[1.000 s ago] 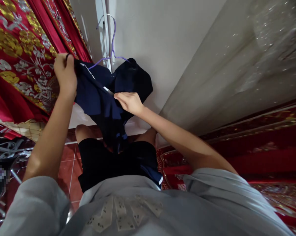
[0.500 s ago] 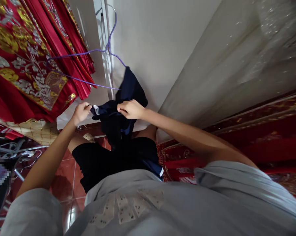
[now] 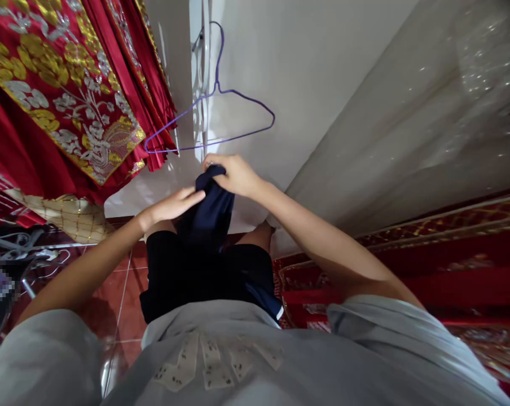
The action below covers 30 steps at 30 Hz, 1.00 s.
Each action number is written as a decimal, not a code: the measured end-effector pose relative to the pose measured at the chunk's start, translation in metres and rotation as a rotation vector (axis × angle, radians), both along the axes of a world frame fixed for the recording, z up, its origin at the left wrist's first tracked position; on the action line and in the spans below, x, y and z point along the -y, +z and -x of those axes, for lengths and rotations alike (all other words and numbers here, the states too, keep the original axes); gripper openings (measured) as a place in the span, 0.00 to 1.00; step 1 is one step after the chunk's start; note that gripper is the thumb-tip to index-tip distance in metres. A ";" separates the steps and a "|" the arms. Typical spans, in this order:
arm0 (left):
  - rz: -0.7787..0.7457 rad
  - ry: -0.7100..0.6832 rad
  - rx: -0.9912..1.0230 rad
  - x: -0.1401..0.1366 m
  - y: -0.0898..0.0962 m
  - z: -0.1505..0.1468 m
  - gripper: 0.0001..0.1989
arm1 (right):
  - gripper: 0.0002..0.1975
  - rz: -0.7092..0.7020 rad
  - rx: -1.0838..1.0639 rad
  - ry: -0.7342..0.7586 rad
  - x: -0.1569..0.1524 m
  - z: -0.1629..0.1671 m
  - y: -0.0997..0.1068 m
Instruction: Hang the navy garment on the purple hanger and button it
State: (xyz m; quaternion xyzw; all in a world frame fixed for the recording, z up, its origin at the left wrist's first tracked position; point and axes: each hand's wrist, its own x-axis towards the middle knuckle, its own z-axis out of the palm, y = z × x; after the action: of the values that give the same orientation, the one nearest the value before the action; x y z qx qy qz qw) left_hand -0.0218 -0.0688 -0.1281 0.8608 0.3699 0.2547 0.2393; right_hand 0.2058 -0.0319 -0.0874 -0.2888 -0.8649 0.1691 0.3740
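A dark navy garment [image 3: 215,211] hangs bunched in front of my lap, its upper end folded over. Pinching that upper end is my right hand [image 3: 238,175], thumb in front and fingers partly hidden behind the cloth. My left hand [image 3: 172,206] lies against the garment's left side with fingers stretched out. Just above both hands, a purple wire hanger [image 3: 246,135] hangs by its hook with no cloth on it. Folds hide the garment's exact kind.
Red costumes with gold and silver embroidery [image 3: 81,101] hang at the left. A white metal rack [image 3: 199,113] stands against the pale wall. Plastic-like sheeting [image 3: 407,124] covers the right side, above red fabric [image 3: 449,282]. Red tiles [image 3: 123,299] form the floor.
The garment has come off the hanger, which now hangs bare and level. My right hand has risen with the cloth; my left has moved right and loosened from the garment's white-tagged edge.
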 end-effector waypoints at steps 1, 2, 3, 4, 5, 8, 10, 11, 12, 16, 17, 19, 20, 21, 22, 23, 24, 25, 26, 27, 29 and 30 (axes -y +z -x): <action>0.043 -0.016 -0.083 0.000 -0.010 0.007 0.20 | 0.15 -0.049 -0.017 -0.078 -0.013 -0.003 0.000; 0.057 -0.015 -0.137 -0.001 -0.019 0.013 0.19 | 0.16 -0.074 -0.055 -0.164 -0.027 -0.005 -0.002; 0.048 -0.003 -0.165 -0.001 -0.026 0.019 0.18 | 0.17 -0.072 -0.104 -0.243 -0.040 -0.007 -0.006; 0.030 0.015 -0.171 -0.002 -0.031 0.026 0.16 | 0.15 -0.045 -0.144 -0.302 -0.052 -0.008 -0.013; 0.006 0.043 -0.179 -0.004 -0.033 0.033 0.13 | 0.11 -0.003 -0.175 -0.344 -0.062 -0.011 -0.020; -0.072 0.170 -0.207 -0.014 -0.026 0.056 0.13 | 0.07 0.094 -0.230 -0.399 -0.068 -0.028 -0.039; -0.105 0.251 -0.211 -0.023 -0.011 0.070 0.17 | 0.14 0.084 -0.262 -0.416 -0.057 -0.047 -0.042; -0.128 0.269 -0.207 -0.027 -0.001 0.075 0.18 | 0.16 0.067 -0.272 -0.422 -0.050 -0.057 -0.039; -0.160 0.271 -0.193 -0.031 0.011 0.079 0.18 | 0.18 0.052 -0.277 -0.430 -0.043 -0.066 -0.035; -0.349 0.279 -0.079 -0.042 0.066 0.076 0.11 | 0.19 0.012 -0.291 -0.484 -0.027 -0.084 -0.013; -0.369 0.272 -0.050 -0.043 0.079 0.071 0.09 | 0.19 0.014 -0.297 -0.494 -0.025 -0.082 -0.010; -0.386 0.225 0.002 -0.045 0.099 0.055 0.05 | 0.19 0.042 -0.294 -0.487 -0.020 -0.074 -0.010; -0.396 0.190 0.033 -0.046 0.107 0.046 0.04 | 0.19 0.062 -0.284 -0.470 -0.018 -0.068 -0.011; -0.405 0.161 0.062 -0.048 0.112 0.037 0.05 | 0.19 0.075 -0.272 -0.446 -0.015 -0.063 -0.013; -0.413 0.144 0.080 -0.051 0.116 0.029 0.08 | 0.18 0.074 -0.259 -0.419 -0.012 -0.059 -0.014; -0.419 0.144 0.081 -0.055 0.118 0.023 0.12 | 0.17 0.053 -0.252 -0.394 -0.009 -0.058 -0.014; -0.420 0.163 0.063 -0.061 0.119 0.020 0.13 | 0.15 0.012 -0.256 -0.381 -0.008 -0.059 -0.012; -0.417 0.195 0.029 -0.067 0.119 0.019 0.13 | 0.12 -0.041 -0.273 -0.386 -0.007 -0.062 -0.009; -0.410 0.233 -0.015 -0.073 0.119 0.020 0.12 | 0.11 -0.093 -0.303 -0.411 -0.008 -0.069 -0.005; -0.408 0.268 -0.054 -0.080 0.119 0.023 0.10 | 0.13 -0.131 -0.340 -0.451 -0.011 -0.077 0.000; -0.429 0.312 -0.109 -0.089 0.119 0.031 0.13 | 0.18 -0.131 -0.409 -0.532 -0.020 -0.096 0.011; -0.458 0.316 -0.122 -0.092 0.120 0.036 0.16 | 0.19 -0.080 -0.424 -0.534 -0.025 -0.105 0.016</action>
State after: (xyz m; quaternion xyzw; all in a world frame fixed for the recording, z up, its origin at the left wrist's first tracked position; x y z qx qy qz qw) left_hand -0.0574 0.0232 -0.0086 0.8379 0.4458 0.3137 -0.0267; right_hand 0.3109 -0.0070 -0.0711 -0.4486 -0.6678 0.0872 0.5875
